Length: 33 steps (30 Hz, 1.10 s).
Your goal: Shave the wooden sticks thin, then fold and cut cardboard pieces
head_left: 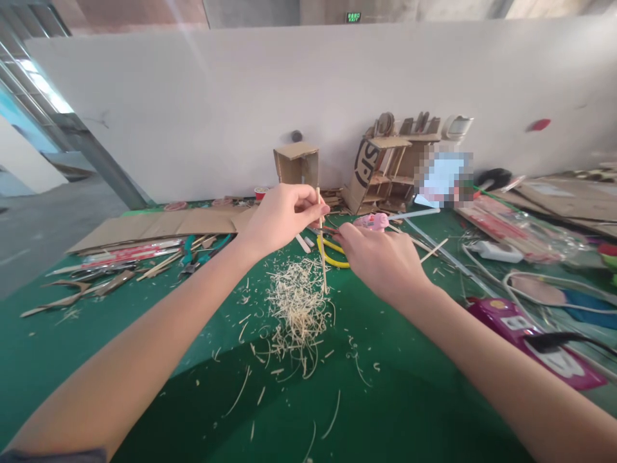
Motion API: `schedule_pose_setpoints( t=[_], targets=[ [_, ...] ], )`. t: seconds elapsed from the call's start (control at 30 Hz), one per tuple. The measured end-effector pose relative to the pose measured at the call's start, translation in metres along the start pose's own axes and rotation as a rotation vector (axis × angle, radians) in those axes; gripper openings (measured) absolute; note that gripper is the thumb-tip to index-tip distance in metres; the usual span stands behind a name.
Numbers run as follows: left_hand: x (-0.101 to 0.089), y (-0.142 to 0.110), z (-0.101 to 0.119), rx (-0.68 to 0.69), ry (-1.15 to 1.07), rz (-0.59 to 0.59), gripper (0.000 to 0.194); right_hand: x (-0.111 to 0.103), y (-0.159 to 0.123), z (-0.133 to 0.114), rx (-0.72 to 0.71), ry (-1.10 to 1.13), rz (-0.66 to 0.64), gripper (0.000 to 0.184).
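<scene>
My left hand (282, 215) is closed in a pinch on a thin bamboo stick (322, 257), which it holds nearly upright over the green table (144, 360). My right hand (380, 257) is closed too, its fingers meeting the stick from the right; a small tool seems to be in it, but the fingers hide it. Below both hands lies a heap of pale wood shavings (296, 308). A yellow-handled tool (332, 254) rests just behind the stick.
Flat cardboard sheets (159, 225), teal pliers (197, 251) and loose sticks lie at the left. A pink glue gun (373, 222) and cardboard models (385, 167) stand at the back by the white wall. Cables and a magenta package (535, 341) are at the right.
</scene>
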<state>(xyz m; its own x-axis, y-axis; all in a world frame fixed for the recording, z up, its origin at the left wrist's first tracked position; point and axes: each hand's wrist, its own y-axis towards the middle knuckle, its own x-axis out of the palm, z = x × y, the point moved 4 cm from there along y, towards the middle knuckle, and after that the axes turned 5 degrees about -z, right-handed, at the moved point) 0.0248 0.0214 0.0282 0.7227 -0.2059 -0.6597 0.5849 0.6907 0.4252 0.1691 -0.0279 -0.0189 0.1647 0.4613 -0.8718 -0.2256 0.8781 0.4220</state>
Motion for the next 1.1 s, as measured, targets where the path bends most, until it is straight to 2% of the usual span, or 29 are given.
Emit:
schedule_pose_setpoints(
  t=[0.1, 0.23, 0.3, 0.43, 0.53, 0.67, 0.87, 1.03, 1.1],
  targets=[
    [0.000, 0.000, 0.002, 0.003, -0.010, 0.004, 0.019, -0.002, 0.001, 0.001, -0.015, 0.002, -0.050, 0.034],
    [0.000, 0.000, 0.002, -0.020, -0.013, 0.013, 0.019, 0.003, -0.002, -0.003, -0.106, 0.027, -0.122, 0.032],
    [0.000, 0.000, 0.002, -0.022, -0.029, 0.013, 0.020, 0.005, -0.002, -0.004, -0.118, 0.035, -0.101, 0.034],
    [0.000, 0.000, 0.002, -0.006, -0.051, -0.006, 0.020, 0.001, 0.001, 0.000, -0.037, 0.014, 0.007, 0.043],
    [-0.001, 0.003, -0.003, -0.007, 0.005, -0.002, 0.024, 0.000, 0.003, -0.001, -0.045, -0.009, -0.020, 0.036],
    [-0.005, 0.006, -0.011, -0.046, 0.091, 0.024, 0.026, 0.005, -0.001, -0.006, -0.126, 0.016, -0.086, 0.032],
    [-0.008, 0.006, -0.010, -0.045, 0.085, 0.061, 0.026, -0.004, 0.003, -0.003, -0.041, -0.021, 0.063, 0.044],
    [-0.009, 0.005, -0.011, -0.086, 0.061, 0.066, 0.026, 0.008, -0.002, -0.010, -0.155, -0.013, -0.067, 0.037],
    [-0.009, 0.005, -0.011, -0.089, 0.057, 0.069, 0.026, 0.008, -0.003, -0.010, -0.144, -0.004, -0.043, 0.040]
  ],
)
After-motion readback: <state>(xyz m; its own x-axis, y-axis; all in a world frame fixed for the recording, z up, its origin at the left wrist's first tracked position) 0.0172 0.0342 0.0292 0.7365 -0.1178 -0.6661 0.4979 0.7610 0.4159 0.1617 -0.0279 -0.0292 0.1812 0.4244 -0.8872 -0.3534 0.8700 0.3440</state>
